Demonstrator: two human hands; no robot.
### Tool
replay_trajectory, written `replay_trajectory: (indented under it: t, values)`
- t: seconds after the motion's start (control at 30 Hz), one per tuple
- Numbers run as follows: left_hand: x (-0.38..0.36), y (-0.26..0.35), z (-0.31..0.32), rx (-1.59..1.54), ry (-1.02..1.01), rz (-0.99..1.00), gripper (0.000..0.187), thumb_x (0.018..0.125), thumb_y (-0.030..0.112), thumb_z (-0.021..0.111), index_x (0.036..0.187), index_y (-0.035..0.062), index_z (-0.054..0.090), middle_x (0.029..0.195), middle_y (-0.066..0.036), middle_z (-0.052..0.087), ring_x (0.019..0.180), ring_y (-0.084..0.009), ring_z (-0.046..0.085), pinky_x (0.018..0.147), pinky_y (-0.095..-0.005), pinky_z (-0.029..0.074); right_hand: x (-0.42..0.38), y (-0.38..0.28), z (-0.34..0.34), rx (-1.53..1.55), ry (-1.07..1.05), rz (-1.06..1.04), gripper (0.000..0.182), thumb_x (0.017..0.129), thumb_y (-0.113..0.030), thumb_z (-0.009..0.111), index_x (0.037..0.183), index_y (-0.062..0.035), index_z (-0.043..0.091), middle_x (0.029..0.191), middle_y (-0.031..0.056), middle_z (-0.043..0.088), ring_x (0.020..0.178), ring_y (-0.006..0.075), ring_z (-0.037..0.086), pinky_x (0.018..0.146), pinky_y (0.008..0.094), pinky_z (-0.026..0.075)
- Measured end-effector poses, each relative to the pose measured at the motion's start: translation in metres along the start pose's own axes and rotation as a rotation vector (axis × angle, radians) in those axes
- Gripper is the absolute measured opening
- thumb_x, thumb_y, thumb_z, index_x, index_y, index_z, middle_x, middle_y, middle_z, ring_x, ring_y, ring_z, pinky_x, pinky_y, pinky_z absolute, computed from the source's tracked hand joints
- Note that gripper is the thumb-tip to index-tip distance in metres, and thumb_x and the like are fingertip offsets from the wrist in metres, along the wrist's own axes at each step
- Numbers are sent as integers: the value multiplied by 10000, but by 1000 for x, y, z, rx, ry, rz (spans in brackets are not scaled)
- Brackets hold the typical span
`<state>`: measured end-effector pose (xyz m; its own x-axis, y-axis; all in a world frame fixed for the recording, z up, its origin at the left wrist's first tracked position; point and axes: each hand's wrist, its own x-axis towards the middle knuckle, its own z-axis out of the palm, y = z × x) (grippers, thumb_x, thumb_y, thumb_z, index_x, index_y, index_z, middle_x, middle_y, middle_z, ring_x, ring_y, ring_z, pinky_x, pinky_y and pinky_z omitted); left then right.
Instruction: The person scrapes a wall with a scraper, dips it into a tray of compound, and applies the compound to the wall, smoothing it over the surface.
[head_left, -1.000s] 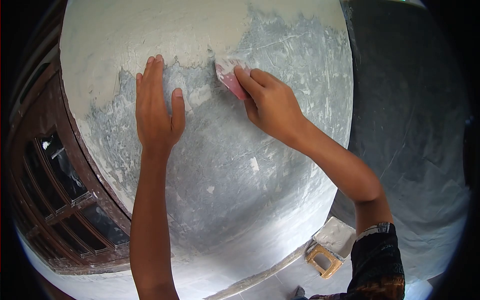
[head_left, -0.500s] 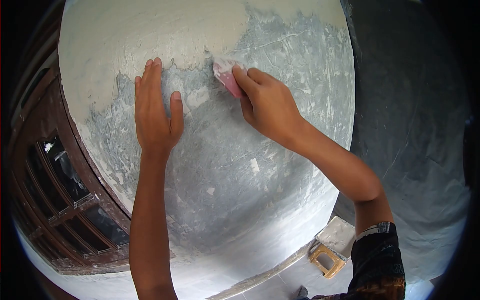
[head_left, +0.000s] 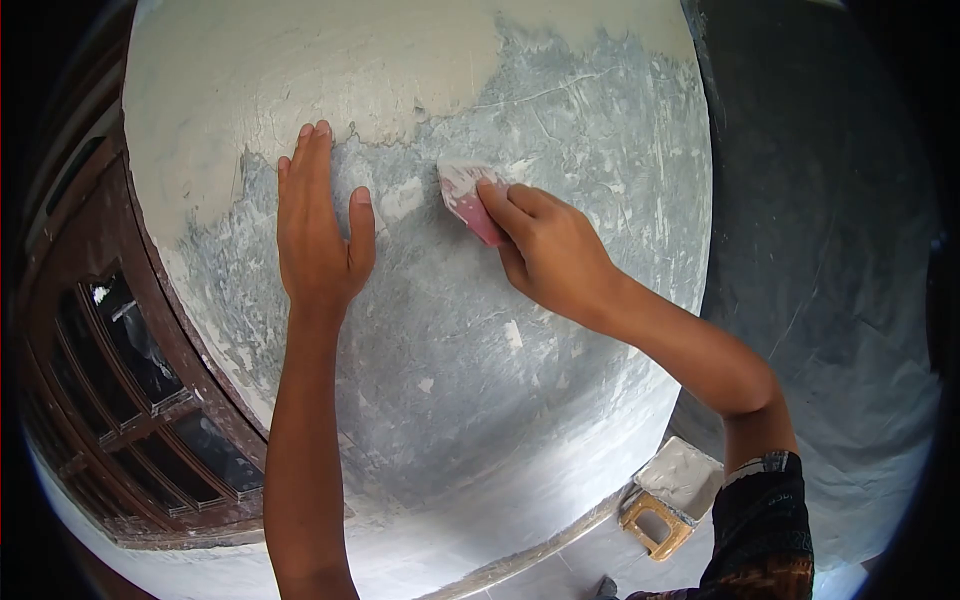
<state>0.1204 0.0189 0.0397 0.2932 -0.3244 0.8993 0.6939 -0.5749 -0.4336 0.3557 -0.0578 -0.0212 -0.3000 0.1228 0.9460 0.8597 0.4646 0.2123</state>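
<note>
My right hand (head_left: 555, 250) grips a pink putty scraper (head_left: 470, 205), its upper part smeared with pale filler. The scraper is at the grey, rough wall (head_left: 430, 320), just below the edge of a cream filler coat (head_left: 320, 70). My left hand (head_left: 322, 220) lies flat against the wall with its thumb apart, its fingertips at the lower border of the cream coat. Whether the scraper's edge presses on the wall at this instant is hard to tell.
Left of the wall stands a brown wooden frame with glass panes (head_left: 130, 340). A dark sheet (head_left: 820, 260) hangs on the right. Low at the right, a tray of pale filler (head_left: 682, 475) rests on a small yellowish stool (head_left: 655, 527) on the tiled floor.
My right hand and the scraper have moved down and slightly right, away from the cream coat's edge. My left hand keeps its place on the wall; the view has shifted slightly.
</note>
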Motion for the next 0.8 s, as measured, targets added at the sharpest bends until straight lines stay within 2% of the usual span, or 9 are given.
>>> replay_trajectory:
  t: [0.07,0.17,0.3,0.4,0.47,0.57,0.6,0.73,0.8]
  values:
    - [-2,2,0,3,-8,-3,556,931,160,508,1425,-89,453,1433,-267,526,1409,-393,440,1192,-533,267,43,18,-14,-27,135,7,499,781,60,651,1276,12,614,878,150,630,801,323,662,678,406,548]
    - [-2,2,1,-7,-11,-17,526,1005,214,406,1463,-45,418,1475,-236,489,1422,-378,419,1217,-511,217,110,67,-12,-244,230,-60,321,817,-7,629,1136,22,599,927,152,638,866,331,655,698,425,558]
    - [-2,1,1,-12,-6,-17,527,1006,216,398,1463,-45,418,1472,-233,493,1418,-378,423,1217,-512,219,101,73,11,-425,279,-219,281,808,-6,622,1079,59,588,918,146,640,886,307,662,663,377,587]
    - [-2,2,-1,-17,-6,-19,525,1006,214,396,1463,-44,418,1471,-232,495,1417,-375,425,1218,-508,219,35,31,27,-358,75,-161,474,775,17,625,1235,111,554,947,151,621,888,290,666,624,353,593]
    - [-2,2,0,-23,-11,-19,525,1006,212,396,1463,-43,419,1471,-231,495,1417,-374,425,1219,-506,219,23,17,17,-119,80,-142,440,765,26,633,1201,57,579,929,145,617,868,311,655,649,398,577]
    - [-3,1,1,-16,-14,-19,524,1005,209,396,1465,-41,418,1473,-230,494,1418,-370,426,1220,-502,217,68,31,-9,-104,178,-37,364,763,29,639,1123,7,591,902,144,615,848,331,649,672,440,550]
    - [-2,1,2,-7,-12,-18,524,1003,205,397,1466,-41,417,1474,-229,493,1418,-369,425,1221,-501,216,86,43,-11,-91,290,-72,415,830,31,606,1243,-2,628,883,158,624,753,349,645,685,419,543]
    - [-2,1,1,-7,-8,-23,523,999,194,398,1467,-39,417,1477,-224,492,1420,-366,423,1223,-501,212,123,86,-2,-393,234,-27,470,811,34,610,1277,-24,586,968,150,651,871,347,653,708,428,562]
    - [-2,2,1,-8,-9,-23,524,997,192,400,1466,-40,418,1478,-224,492,1421,-367,422,1223,-503,211,94,83,14,-428,209,-31,486,789,44,619,1269,52,542,1003,170,633,930,357,649,718,413,580]
